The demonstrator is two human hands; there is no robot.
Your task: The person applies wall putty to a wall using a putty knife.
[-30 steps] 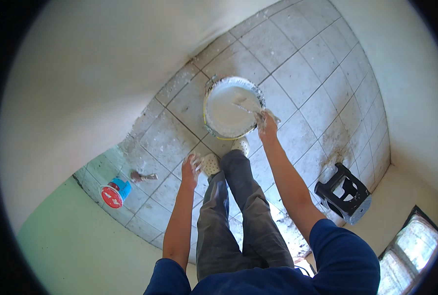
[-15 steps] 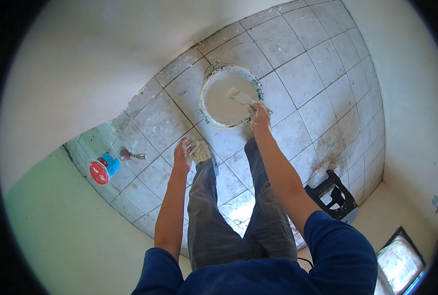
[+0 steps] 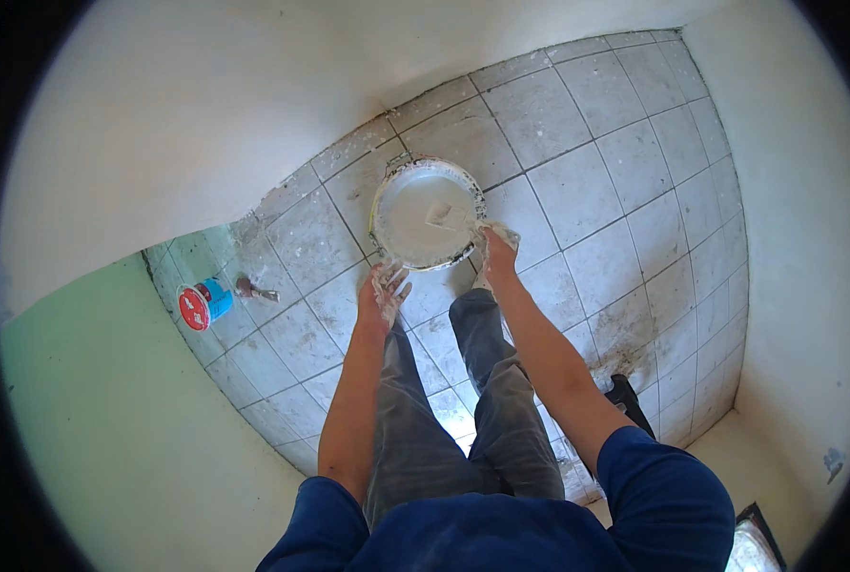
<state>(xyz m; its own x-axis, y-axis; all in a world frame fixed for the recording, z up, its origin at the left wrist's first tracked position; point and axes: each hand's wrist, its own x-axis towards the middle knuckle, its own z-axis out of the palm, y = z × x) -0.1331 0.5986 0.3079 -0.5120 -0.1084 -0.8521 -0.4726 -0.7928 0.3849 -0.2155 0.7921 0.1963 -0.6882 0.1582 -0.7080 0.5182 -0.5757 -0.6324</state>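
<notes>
A round bucket (image 3: 409, 232) of creamy white liquid stands on the tiled floor in front of my feet, its rim smeared with dried white and dark flecks. My right hand (image 3: 496, 248), at the bucket's right edge, grips a flat, white-coated tool (image 3: 441, 216) whose broad end is over the liquid. My left hand (image 3: 385, 291), caked with white, is just below the bucket's near left rim, fingers spread apart; I cannot tell whether it touches the bucket.
A blue-and-red tub (image 3: 217, 299) lies on its side at the left, beside a dirty brush or similar tool (image 3: 261, 293). A black plastic stool (image 3: 628, 401) is partly hidden behind my right forearm. Pale walls (image 3: 787, 267) border the tiled floor (image 3: 568, 191).
My left hand has moved from beside my shoe up toward the bucket's near rim. The view has shifted, and the stool at the right is now mostly hidden. My right hand still holds the tool.
</notes>
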